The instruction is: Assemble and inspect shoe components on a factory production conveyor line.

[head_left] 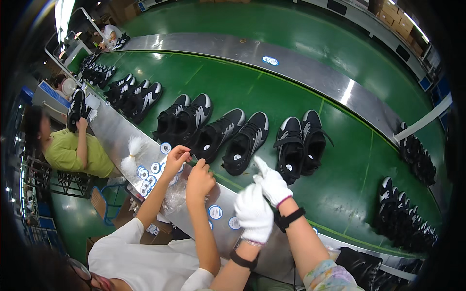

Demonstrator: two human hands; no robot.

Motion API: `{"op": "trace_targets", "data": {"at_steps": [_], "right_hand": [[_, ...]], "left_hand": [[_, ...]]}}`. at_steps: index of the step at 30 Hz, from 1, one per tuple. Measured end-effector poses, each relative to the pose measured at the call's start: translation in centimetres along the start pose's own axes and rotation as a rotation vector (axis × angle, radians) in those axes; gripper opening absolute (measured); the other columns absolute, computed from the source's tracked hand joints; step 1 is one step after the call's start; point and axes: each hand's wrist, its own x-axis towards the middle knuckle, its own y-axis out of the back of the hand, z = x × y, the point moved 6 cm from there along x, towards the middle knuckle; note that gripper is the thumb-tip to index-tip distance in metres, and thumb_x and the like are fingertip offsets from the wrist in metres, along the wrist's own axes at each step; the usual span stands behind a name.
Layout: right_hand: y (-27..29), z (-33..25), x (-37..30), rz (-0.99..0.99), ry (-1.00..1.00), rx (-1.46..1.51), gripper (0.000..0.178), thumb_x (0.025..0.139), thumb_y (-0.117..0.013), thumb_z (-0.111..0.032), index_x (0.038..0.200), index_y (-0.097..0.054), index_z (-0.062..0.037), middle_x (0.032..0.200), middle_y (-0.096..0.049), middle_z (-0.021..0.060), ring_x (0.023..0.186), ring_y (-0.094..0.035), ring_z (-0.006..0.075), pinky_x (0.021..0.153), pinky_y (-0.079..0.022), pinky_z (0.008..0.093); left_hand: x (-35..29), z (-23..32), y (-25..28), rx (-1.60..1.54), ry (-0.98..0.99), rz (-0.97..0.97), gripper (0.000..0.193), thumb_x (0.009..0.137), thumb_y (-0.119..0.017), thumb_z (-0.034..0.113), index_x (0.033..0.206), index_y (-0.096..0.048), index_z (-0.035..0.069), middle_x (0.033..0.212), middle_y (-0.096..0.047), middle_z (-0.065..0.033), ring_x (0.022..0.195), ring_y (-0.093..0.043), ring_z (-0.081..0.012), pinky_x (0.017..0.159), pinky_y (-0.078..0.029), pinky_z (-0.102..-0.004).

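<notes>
My left hand (254, 213), in a white knit glove, is above the metal ledge near a round blue-and-white label (234, 223). Its fingers are bent together, and whatever may be in them is hidden. Just to the right, my right hand (273, 183), also gloved, has a finger stretched out forward. The two gloves overlap or touch in view. Beyond my right hand lies a pair of black shoes with grey toes, a left shoe (290, 145) and a right shoe (313, 140), on the green belt. Another black shoe (246, 144) is just to the left.
On my left, a co-worker's bare hands (199, 179) reach over the ledge among round labels (145, 179), plastic wrap (175, 198) and a white strand bundle (133, 155). Another person (73, 150) handles a shoe farther left. More shoes (403, 213) stand along the belt at right.
</notes>
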Motion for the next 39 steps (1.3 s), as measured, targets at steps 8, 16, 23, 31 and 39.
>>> {"op": "trace_targets", "data": {"at_steps": [8,16,23,31,39], "right_hand": [[-0.9,-1.0,2.0,0.007,-0.324,0.463,0.065,0.088,-0.053,-0.013,0.151,-0.037,-0.0167,0.077,-0.066,0.0151,0.056,-0.062,0.0225,0.054,-0.048,0.0384],[3.9,-10.6,-5.4,0.484,-0.134,0.325,0.045,0.09,-0.059,-0.019,0.132,-0.055,-0.0047,0.097,-0.07,0.0202,0.09,-0.068,0.036,0.083,-0.053,0.0449],[8.0,-19.9,-27.2,0.866,0.392,0.468,0.039,0.092,-0.06,-0.004,0.13,-0.057,-0.0013,0.078,-0.062,0.0075,0.069,-0.059,0.0138,0.067,-0.052,0.0299],[3.5,-11.6,-55.4,0.26,0.187,0.012,0.024,0.091,-0.063,-0.016,0.113,-0.067,-0.0069,0.097,-0.069,0.0155,0.088,-0.069,0.0328,0.077,-0.056,0.0376],[15.2,-1.8,-78.1,0.618,-0.24,-0.27,0.017,0.082,-0.069,-0.005,0.098,-0.068,-0.0026,0.091,-0.069,0.0169,0.086,-0.068,0.0323,0.08,-0.056,0.0368]], "left_hand": [[-5.2,3.5,5.4,-0.137,0.002,-0.021,0.033,0.081,-0.063,0.0,0.114,-0.064,0.0,0.104,-0.066,-0.0169,0.089,-0.061,-0.037,0.081,-0.048,-0.0458],[-12.5,4.1,12.5,-0.202,0.002,0.025,0.038,0.085,-0.061,0.003,0.122,-0.06,-0.002,0.113,-0.063,-0.0196,0.098,-0.059,-0.0383,0.087,-0.048,-0.0466],[-23.9,3.1,22.0,-0.378,-0.103,-0.06,0.032,0.082,-0.063,0.002,0.114,-0.063,-0.004,0.106,-0.065,-0.021,0.096,-0.061,-0.0398,0.088,-0.048,-0.0471],[-38.4,-0.8,28.5,-0.359,-0.379,-0.43,0.022,0.088,-0.067,0.012,0.108,-0.069,0.004,0.101,-0.069,-0.0158,0.093,-0.064,-0.0348,0.084,-0.051,-0.0444],[-46.5,-8.5,34.2,-0.174,-0.217,-0.969,0.024,0.096,-0.06,0.024,0.108,-0.071,0.006,0.106,-0.07,-0.0141,0.101,-0.063,-0.0333,0.091,-0.049,-0.0434]]}}
